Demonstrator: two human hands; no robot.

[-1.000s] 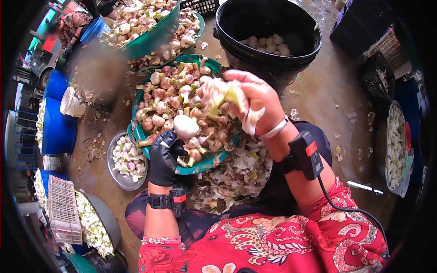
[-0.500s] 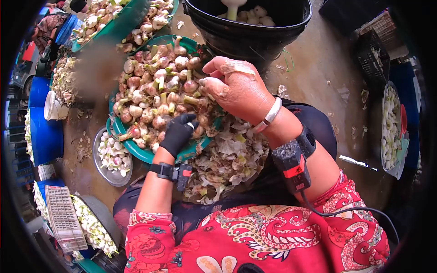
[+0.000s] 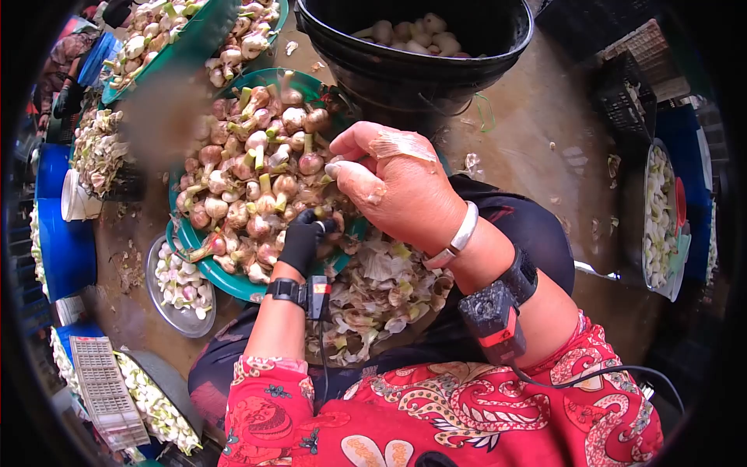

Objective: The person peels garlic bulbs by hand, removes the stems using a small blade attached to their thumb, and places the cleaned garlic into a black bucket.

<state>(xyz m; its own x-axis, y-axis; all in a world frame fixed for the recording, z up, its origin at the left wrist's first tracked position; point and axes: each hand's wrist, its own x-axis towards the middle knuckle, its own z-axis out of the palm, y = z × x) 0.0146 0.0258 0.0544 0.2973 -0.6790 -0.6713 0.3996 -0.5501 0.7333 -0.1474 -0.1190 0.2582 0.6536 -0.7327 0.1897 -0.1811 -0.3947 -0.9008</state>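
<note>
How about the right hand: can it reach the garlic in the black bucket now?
Probably yes, with a forward reach: the black bucket is open-topped and nothing visible covers the garlic; the right hand sits outside.

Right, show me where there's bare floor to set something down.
The widest free patch is the floor between the black bucket, right knee and black crate, with a few scraps. A smaller one, littered with peel, lies between the bowl and blue tub. Crowded: the green tub, heaped with garlic, left hand and right hand at it, and the peel pile alongside.
</note>
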